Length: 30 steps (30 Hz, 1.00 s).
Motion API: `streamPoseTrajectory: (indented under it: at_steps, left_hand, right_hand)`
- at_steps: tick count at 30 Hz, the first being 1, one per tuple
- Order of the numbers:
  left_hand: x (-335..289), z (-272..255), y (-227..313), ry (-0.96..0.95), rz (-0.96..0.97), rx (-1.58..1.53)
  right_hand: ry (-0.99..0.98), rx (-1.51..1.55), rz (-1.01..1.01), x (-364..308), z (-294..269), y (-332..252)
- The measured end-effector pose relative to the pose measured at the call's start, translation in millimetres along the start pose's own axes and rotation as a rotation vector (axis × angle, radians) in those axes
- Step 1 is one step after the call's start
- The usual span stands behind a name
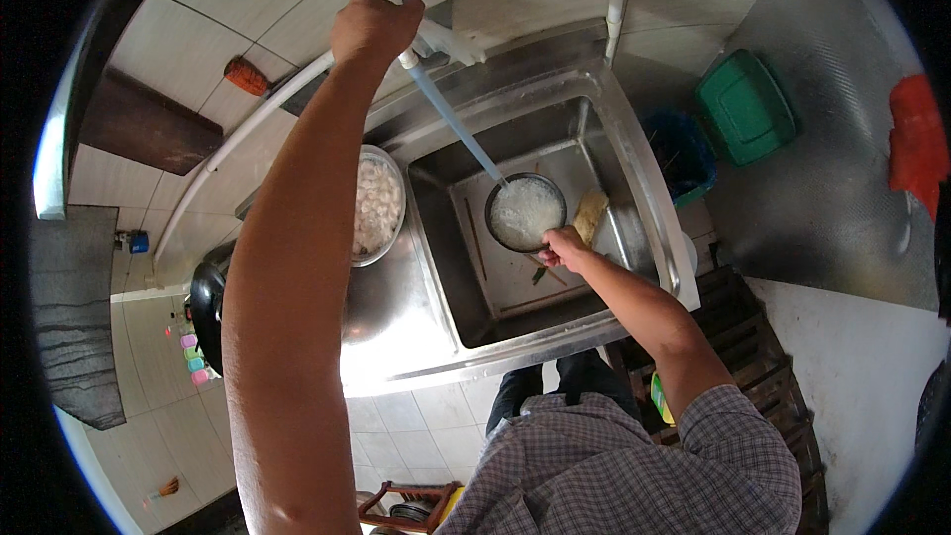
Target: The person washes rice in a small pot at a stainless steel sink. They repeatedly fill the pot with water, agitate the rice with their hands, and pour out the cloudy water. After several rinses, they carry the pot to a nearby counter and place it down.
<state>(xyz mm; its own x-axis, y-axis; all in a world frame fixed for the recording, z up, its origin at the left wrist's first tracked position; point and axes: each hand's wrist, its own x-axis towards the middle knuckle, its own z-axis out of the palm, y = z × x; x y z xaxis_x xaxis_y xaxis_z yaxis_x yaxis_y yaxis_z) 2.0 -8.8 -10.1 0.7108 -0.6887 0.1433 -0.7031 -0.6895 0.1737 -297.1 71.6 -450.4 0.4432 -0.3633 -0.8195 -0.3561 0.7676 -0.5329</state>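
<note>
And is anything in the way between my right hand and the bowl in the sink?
Nothing visible: your right hand holds the bowl by its rim. The tan loofah-like thing lies right of the bowl, not between.

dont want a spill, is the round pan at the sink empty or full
Not empty: whitish, frothy contents spread nearly across the round pan, which the right hand holds. How deep they go cannot be told.
</note>
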Motion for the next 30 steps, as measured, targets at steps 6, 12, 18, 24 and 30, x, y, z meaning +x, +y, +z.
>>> streamPoseTrajectory:
  at_steps: [6, 12, 18, 24, 30]
  left_hand:
    - [19, 23, -66, 0.064, 0.456, -0.347]
    - [-18, 41, -71, 0.073, 0.365, -0.576]
    - [-252, 120, -122, 0.207, 0.234, -0.767]
    - [-442, 129, -203, 0.129, -0.062, -0.942]
    - [-480, 121, -263, 0.153, -0.277, -1.085]
  right_hand:
    - [0.016, -0.053, 0.001, -19, -3, -1]
    - [0.047, -0.106, -0.078, -58, 5, 3]
    - [0.039, -0.143, -0.026, -124, 32, 13]
    - [0.014, -0.329, -0.008, -186, 92, 30]
    - [-0.111, -0.397, -0.004, -202, 157, 75]
